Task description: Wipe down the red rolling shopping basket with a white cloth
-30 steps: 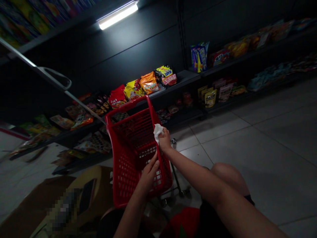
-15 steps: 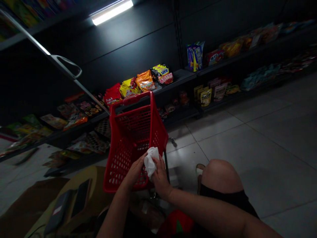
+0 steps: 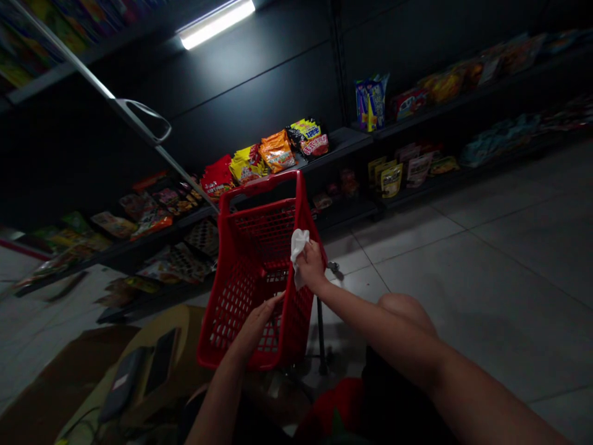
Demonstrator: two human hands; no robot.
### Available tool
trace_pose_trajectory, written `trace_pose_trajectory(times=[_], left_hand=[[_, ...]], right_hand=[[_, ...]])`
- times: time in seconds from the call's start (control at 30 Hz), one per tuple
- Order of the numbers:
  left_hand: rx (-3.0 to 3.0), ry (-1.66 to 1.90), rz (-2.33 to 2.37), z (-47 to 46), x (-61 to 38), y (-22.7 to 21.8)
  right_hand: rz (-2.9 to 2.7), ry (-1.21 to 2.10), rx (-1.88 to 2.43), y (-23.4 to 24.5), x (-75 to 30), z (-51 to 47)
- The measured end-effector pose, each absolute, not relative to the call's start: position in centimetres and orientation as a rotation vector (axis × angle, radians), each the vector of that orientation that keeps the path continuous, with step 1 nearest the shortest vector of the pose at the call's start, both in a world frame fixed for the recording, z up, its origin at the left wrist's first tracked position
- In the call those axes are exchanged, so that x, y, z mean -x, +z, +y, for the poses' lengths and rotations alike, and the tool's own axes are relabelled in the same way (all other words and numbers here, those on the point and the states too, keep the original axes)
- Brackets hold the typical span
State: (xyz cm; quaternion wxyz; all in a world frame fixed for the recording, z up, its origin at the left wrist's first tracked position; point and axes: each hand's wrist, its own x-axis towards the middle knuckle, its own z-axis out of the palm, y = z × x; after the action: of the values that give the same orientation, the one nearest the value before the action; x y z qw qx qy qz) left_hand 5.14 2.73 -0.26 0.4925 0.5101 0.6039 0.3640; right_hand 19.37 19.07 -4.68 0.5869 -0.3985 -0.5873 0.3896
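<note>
A red plastic shopping cart with perforated sides stands in front of me. My right hand is closed around a crumpled white cloth, which lies against the top rim of the cart's right side. Lower down, my left hand reaches over the basket with its fingers stretched out towards the inside of that right wall. Its fingertips are near the wall; whether they touch it is not clear. A small pale spot shows at those fingertips, too small to identify.
Behind the cart, dark shelves hold snack packets and pouches. A metal pole with a looped handle slants down from the upper left. At lower left, a rounded yellowish stool carries dark flat objects. Pale floor tiles lie right.
My right hand has moved up and forward along the cart's right rim with the white cloth. My left hand has come away from the cloth. The view has shifted slightly.
</note>
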Motion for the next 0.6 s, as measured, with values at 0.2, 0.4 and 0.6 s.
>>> trace_pose_trajectory(times=[0.2,0.4,0.6], left_hand=[[-1.263,0.925,1.611,6.3,-6.0,-0.2],[-1.12,1.097,1.7,9.6,-6.7,-1.0],[-1.067,1.099,1.696,8.9,-5.8,-1.4]], right_hand=[[-1.7,1.021,0.698,-7.7,-21.6,8.3],[-2.288,0.439,-0.034,-7.5,-23.1,5.7],[-2.253,0.367,0.005,-6.9,-21.4,13.1]])
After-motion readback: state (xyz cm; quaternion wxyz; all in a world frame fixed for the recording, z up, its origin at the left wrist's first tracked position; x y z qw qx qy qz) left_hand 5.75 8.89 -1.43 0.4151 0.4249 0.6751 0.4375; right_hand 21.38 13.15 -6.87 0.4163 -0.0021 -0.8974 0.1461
